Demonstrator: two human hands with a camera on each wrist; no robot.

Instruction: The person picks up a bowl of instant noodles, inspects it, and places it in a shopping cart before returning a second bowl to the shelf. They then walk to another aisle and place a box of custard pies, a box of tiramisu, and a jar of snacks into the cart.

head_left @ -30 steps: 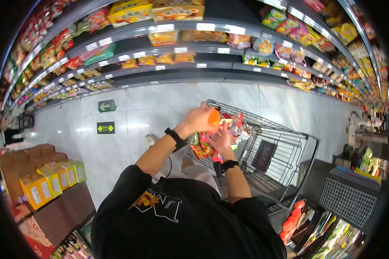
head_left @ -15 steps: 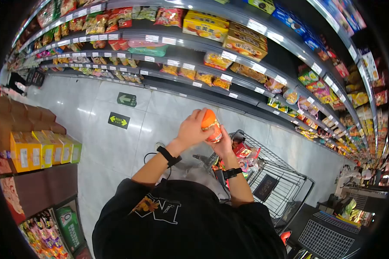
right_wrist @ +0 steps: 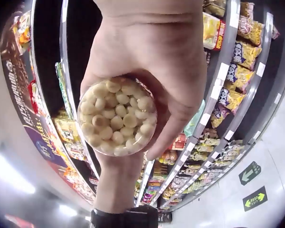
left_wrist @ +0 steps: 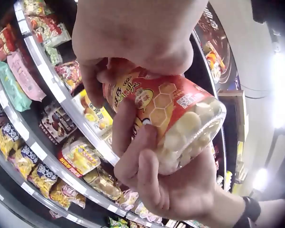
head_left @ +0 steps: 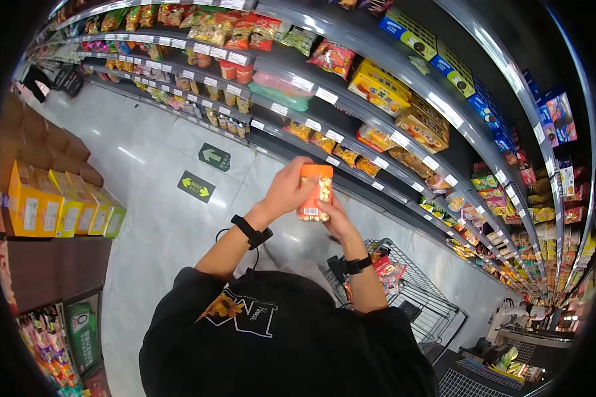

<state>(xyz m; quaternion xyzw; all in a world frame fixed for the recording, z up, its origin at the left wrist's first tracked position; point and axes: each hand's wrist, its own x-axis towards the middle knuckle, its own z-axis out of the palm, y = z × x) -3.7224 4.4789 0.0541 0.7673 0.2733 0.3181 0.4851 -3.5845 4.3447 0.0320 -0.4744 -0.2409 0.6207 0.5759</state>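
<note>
Both hands hold a clear plastic jar (head_left: 316, 198) with an orange lid (head_left: 316, 171) and a red-orange label, in front of the chest. My left hand (head_left: 283, 193) grips it around the lid end and side. On the other side, my right hand (head_left: 338, 222) grips the lower part. In the left wrist view, honeycomb shapes show on the label (left_wrist: 164, 102), and the right hand's fingers (left_wrist: 149, 175) curl against the jar. Small, round, pale pieces (right_wrist: 118, 118) show through the jar's base in the right wrist view.
A wire shopping cart (head_left: 437, 304) with colourful snack packs (head_left: 389, 274) stands close by on the right. Shelves of packaged snacks (head_left: 384, 89) curve along the front and right. Yellow boxes (head_left: 30, 205) sit on a brown stand at left. Floor signs (head_left: 196, 186) mark the tiles.
The left hand lifted the jar away from the cart, and the right hand came off the cart's goods to grip it too. The jar's side has turned into view. The head view swung left.
</note>
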